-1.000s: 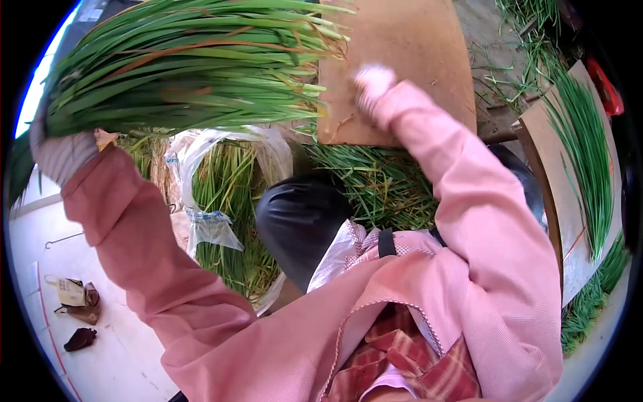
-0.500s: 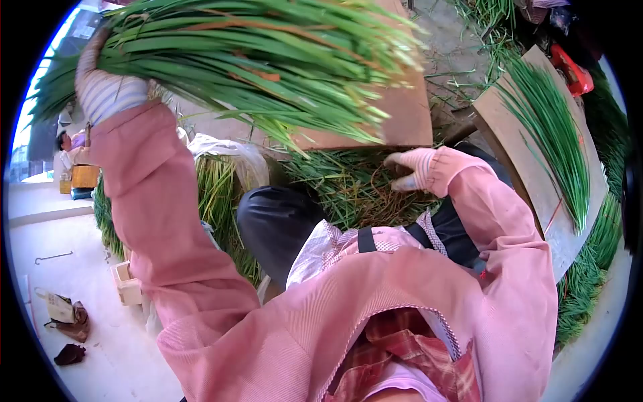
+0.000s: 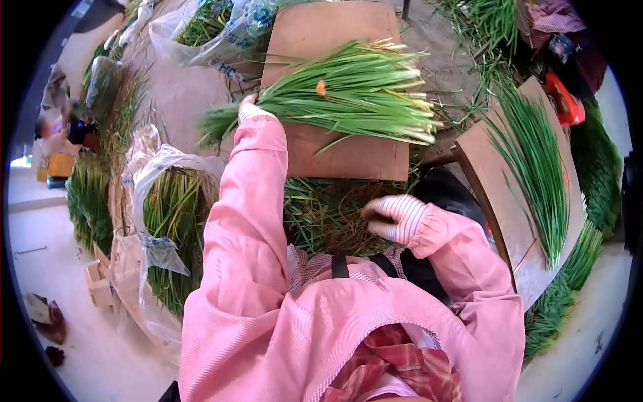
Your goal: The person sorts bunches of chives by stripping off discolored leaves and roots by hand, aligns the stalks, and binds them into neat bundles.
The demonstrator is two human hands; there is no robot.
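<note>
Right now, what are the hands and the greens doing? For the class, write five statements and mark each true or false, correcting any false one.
1. The left hand holds the green bundle toward its leafy end. True.
2. The right hand also grips the green bundle. False: it is apart from it, above loose clippings.
3. The bundle's pale stem ends point to the picture's left. False: they point right.
4. Long green leaves lie on the right-hand board. True.
5. The right hand's glove is plain black. False: it is pale and striped.

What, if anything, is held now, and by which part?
The left hand holds a bunch of greens near its leafy end; the right hand appears empty.
</note>
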